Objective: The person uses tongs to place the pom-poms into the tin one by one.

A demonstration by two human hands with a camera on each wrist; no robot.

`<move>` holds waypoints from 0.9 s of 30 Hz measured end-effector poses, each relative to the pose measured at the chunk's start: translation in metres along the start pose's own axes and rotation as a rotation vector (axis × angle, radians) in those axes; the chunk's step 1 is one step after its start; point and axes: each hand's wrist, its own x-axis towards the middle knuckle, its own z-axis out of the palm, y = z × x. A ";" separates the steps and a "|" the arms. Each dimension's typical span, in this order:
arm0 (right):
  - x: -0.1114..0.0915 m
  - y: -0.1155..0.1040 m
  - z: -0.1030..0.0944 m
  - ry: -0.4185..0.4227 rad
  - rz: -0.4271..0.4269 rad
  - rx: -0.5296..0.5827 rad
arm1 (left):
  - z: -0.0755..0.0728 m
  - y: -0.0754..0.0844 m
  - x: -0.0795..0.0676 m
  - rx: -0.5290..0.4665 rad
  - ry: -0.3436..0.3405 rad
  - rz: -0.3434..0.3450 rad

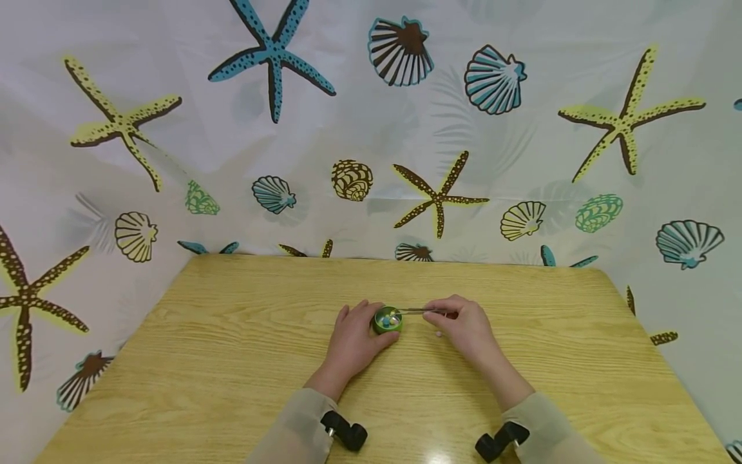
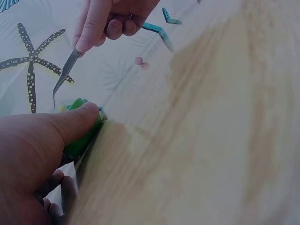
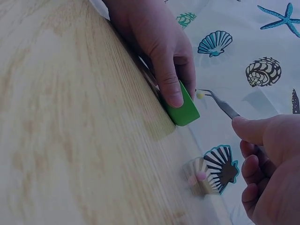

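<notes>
My left hand (image 1: 355, 340) grips a small round green container (image 3: 185, 111) on the table, thumb on the near side and fingers round the far side. Inside it, in the head view, lie small beads, among them a blue one (image 1: 386, 320). My right hand (image 1: 464, 322) pinches thin metal tweezers (image 3: 224, 106) with bent tips, pointing left toward the container's mouth. Between those tips sits a tiny yellow bead (image 3: 200, 95), right at the rim. A small pink bead (image 3: 201, 176) lies on the table near my right hand.
The light wood table (image 1: 232, 361) runs back to a white cloth (image 1: 359, 122) printed with starfish and shells, which also hangs along both sides. Each sleeve has a black wrist mount, a left one (image 1: 344, 430) and a right one (image 1: 502, 442).
</notes>
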 end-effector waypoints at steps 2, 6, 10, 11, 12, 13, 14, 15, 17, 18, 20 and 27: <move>0.000 -0.001 0.001 -0.005 0.006 0.005 | 0.000 0.000 0.000 0.000 0.003 0.001; -0.001 -0.001 0.000 -0.003 0.000 -0.011 | 0.000 0.001 -0.001 -0.005 0.006 0.001; -0.001 -0.001 0.000 0.004 0.002 -0.010 | -0.001 0.001 -0.001 -0.008 0.004 0.000; -0.001 -0.001 0.000 0.006 0.004 -0.006 | -0.001 0.002 -0.001 -0.008 0.004 0.000; -0.002 -0.001 -0.001 0.008 0.005 -0.001 | -0.001 0.002 -0.001 -0.008 0.003 0.000; -0.002 -0.001 -0.001 0.011 0.007 0.000 | -0.001 0.002 -0.001 -0.007 0.002 0.000; -0.002 -0.001 -0.002 0.014 0.009 0.000 | 0.000 0.002 -0.001 -0.007 0.002 0.001; -0.002 -0.001 -0.003 0.019 0.008 -0.006 | 0.000 0.002 -0.001 -0.007 0.002 0.001; -0.002 0.000 -0.005 0.024 0.005 -0.016 | 0.000 0.002 -0.001 -0.007 0.002 0.001; -0.002 0.000 -0.007 0.026 0.002 -0.023 | 0.000 0.002 -0.001 -0.008 0.002 0.001; -0.002 0.000 -0.009 0.030 -0.001 -0.033 | 0.000 0.002 -0.001 -0.009 0.002 -0.001; -0.005 0.004 -0.018 0.028 -0.001 -0.049 | 0.000 0.001 -0.001 -0.004 -0.002 -0.005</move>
